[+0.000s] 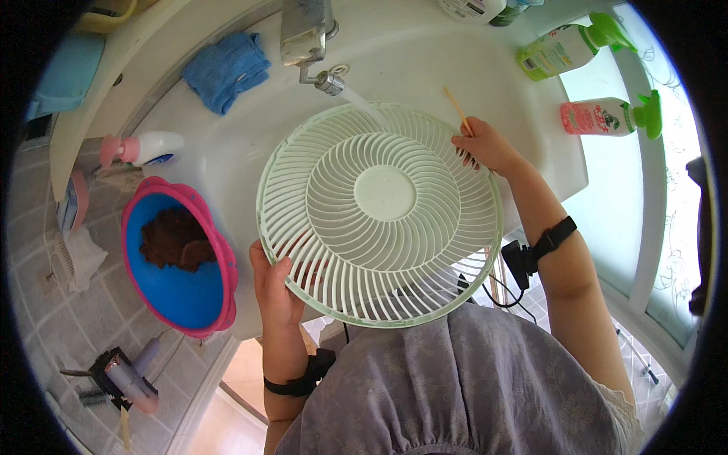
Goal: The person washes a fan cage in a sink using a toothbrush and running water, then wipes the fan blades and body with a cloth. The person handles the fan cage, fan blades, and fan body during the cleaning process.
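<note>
A round, pale green plastic fan grille [385, 192] with curved spokes lies tilted over the white sink. My left hand [278, 284] grips its lower left rim, thumb on top and fingers showing through the slots beneath. At the upper right, my right hand [483, 145] holds a thin wooden stick [456, 109], with some fingers behind the grille's rim. Water runs from the metal faucet [329, 82] onto the top of the grille.
On the white sink [409, 62] are a blue cloth [227, 71], a pump bottle [159, 148] and several bottles, including a green spray bottle [560, 51] and a pink one [603, 116]. At left stands a pink-rimmed blue basin [187, 301] holding a brown cloth [177, 239]. A hair dryer [129, 381] hangs lower left.
</note>
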The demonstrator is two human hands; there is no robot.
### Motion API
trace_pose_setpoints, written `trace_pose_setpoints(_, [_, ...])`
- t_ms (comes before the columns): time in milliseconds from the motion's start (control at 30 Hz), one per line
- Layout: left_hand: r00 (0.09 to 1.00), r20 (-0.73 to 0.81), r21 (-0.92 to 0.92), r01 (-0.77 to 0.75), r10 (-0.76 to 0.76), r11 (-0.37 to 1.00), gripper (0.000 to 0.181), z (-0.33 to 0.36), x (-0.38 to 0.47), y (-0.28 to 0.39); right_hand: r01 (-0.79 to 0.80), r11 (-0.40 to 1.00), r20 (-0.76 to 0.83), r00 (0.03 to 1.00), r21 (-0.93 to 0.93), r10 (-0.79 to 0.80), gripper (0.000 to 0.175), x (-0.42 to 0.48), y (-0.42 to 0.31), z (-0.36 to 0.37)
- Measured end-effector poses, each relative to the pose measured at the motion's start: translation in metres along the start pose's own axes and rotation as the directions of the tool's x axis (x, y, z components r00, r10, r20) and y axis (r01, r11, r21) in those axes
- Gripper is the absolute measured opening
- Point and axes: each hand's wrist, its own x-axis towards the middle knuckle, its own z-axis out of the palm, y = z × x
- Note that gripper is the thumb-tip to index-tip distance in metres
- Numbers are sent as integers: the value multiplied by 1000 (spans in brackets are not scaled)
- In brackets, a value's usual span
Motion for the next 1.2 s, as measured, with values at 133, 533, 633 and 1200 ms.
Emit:
trace_pose_setpoints(133, [999, 36, -16, -27, 27, 1000, 49, 1, -1, 3, 22, 1000, 29, 999, -17, -22, 23, 7, 3, 3])
trace_pose_setpoints(533, [1000, 20, -109, -16, 19, 994, 74, -8, 5, 2, 149, 634, -7, 971, -759, -237, 38, 15, -32, 16])
trace_pose_setpoints(633, [1000, -11, -88, 12, -13, 996, 74, -13, 6, 4, 182, 580, 11, 958, -794, -286, 35, 15, -46, 23])
trace_pose_setpoints(1200, [996, -25, 184, -80, 86, 980, 73, -4, 9, -2, 337, 552, 280, 941, -763, -188, 38, 28, -95, 78])
